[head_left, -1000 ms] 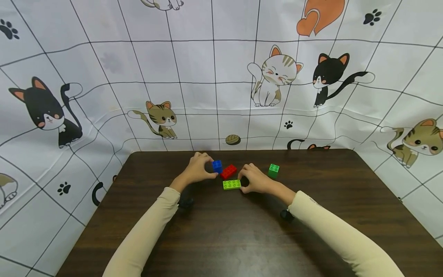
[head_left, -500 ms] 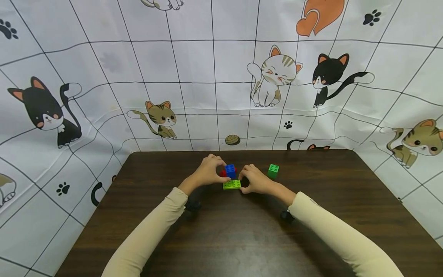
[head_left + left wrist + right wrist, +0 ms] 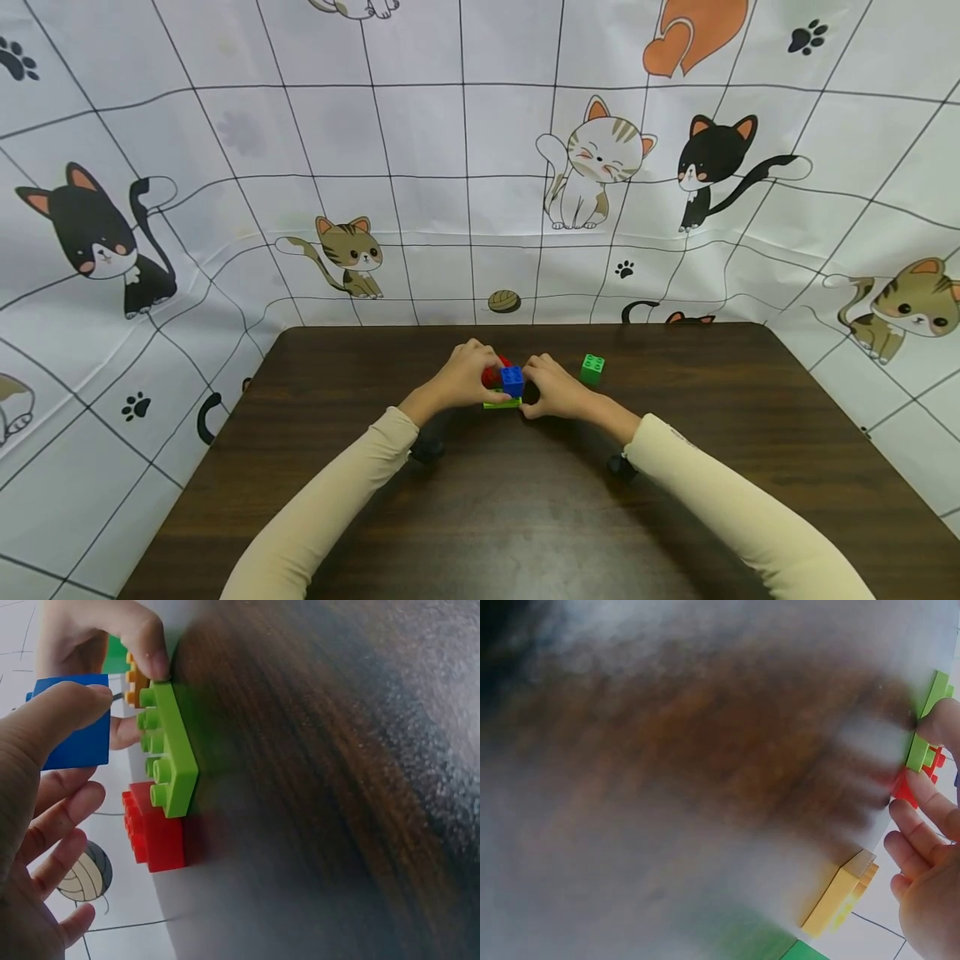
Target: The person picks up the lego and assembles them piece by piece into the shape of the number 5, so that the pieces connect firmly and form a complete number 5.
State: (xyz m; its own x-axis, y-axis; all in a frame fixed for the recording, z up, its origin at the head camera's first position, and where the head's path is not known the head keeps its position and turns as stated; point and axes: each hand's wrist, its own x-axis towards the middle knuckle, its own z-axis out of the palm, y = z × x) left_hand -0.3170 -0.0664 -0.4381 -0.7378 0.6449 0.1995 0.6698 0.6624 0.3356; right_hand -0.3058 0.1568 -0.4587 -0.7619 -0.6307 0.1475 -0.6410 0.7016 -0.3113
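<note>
My left hand pinches the small blue brick between thumb and fingers; in the left wrist view the blue brick is held off the table, beside the studs of the flat lime brick. The right hand grips the right end of the lime brick, thumb on the near edge. Seen from the right wrist, the lime brick lies between thumb and fingertips. Just behind it is a red brick, partly covered by the left hand.
A green brick stands behind the right hand. The right wrist view shows a yellow brick too, hidden in the head view. The brown table ends at a cat-print cloth.
My left hand has carried the blue brick rightward and towards me, from the left of the red brick, across it, to over the lime brick. The right hand has stayed where it was.
</note>
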